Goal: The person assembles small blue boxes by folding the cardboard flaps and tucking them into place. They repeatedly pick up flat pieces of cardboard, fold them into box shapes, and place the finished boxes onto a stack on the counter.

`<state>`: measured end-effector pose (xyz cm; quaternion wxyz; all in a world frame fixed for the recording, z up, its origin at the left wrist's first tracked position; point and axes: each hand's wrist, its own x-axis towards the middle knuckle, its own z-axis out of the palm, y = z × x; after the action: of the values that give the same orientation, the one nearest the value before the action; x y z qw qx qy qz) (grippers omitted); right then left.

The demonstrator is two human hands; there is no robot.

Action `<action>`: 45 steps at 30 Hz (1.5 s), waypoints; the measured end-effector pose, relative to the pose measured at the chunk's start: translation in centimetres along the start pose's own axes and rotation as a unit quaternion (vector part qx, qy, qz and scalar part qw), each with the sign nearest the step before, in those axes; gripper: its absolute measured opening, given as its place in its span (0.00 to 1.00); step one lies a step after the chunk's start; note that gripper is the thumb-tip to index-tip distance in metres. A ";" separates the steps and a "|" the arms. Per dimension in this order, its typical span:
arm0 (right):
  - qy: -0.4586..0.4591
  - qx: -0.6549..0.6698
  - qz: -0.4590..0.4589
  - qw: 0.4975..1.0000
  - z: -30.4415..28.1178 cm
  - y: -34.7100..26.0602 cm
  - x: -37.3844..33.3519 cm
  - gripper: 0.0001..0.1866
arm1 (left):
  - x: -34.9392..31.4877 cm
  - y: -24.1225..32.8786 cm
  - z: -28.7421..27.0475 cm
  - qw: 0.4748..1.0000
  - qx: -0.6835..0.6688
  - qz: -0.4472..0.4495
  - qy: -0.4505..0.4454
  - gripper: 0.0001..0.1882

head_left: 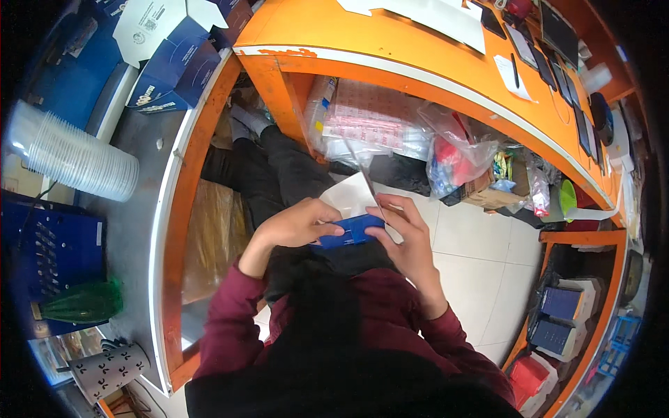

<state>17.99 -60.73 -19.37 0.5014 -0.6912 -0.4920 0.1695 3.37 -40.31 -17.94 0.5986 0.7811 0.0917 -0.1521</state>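
Observation:
Over my lap, both hands hold a small folding carton (348,231), blue outside and white inside, with its white inner panels raised. My left hand (291,224) grips the carton's left side, the thumb lying on the blue panel and the other fingers bent behind it. On the opposite side my right hand (408,240) pinches the right edge, where a thin upright flap rises beside its index finger. The carton is partly folded, and its underside is hidden.
At left, a dark counter (132,244) bears similar blue cartons (178,66), stacked clear plastic cups (83,153), a green bottle (83,304) and a patterned grey cup (111,369). Ahead, an orange table (327,28) stands over bagged goods (376,115). Boxes fill a right-hand shelf (557,240).

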 end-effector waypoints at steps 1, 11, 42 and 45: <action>0.036 -0.041 -0.015 0.998 0.5 -0.2 0.4 0.17 | 0.2 -0.3 0.2 1.000 0.000 0.002 0.002 0.12; 0.008 -0.084 -0.085 0.993 0.5 0.8 0.1 0.13 | -0.1 1.2 0.8 0.963 0.237 0.092 0.088 0.12; 0.028 -0.039 0.010 0.999 -0.6 -3.6 2.7 0.06 | -2.0 3.8 4.4 0.839 0.238 0.165 0.461 0.09; -0.001 -0.002 0.018 1.000 -1.6 -4.4 3.1 0.05 | -2.8 5.1 3.6 0.874 0.233 0.184 0.385 0.08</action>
<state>18.31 -58.92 -14.06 0.4961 -0.7009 -0.4803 0.1786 1.94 -45.04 -13.19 0.3333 0.8976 0.1314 0.2568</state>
